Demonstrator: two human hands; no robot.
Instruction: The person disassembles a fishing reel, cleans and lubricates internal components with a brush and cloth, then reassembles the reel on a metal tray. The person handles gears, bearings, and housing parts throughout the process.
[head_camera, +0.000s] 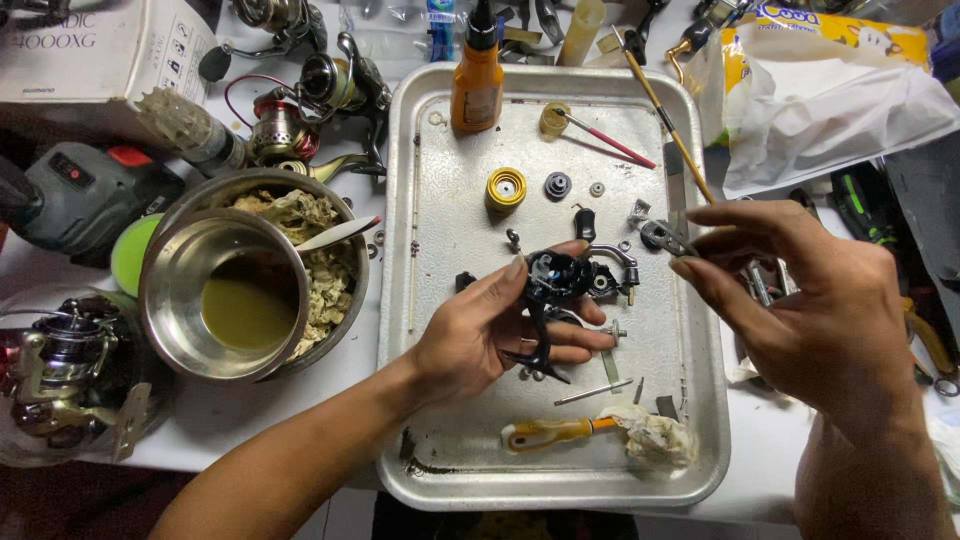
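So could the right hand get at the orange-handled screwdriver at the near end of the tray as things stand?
Probably yes. The screwdriver lies in the open on the tray, with only a crumpled rag at its tip. But the right hand already pinches a small metal part, so it would likely need freeing first.

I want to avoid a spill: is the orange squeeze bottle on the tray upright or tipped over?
Upright. The orange bottle stands on its base at the far end of the metal tray, black nozzle pointing up.
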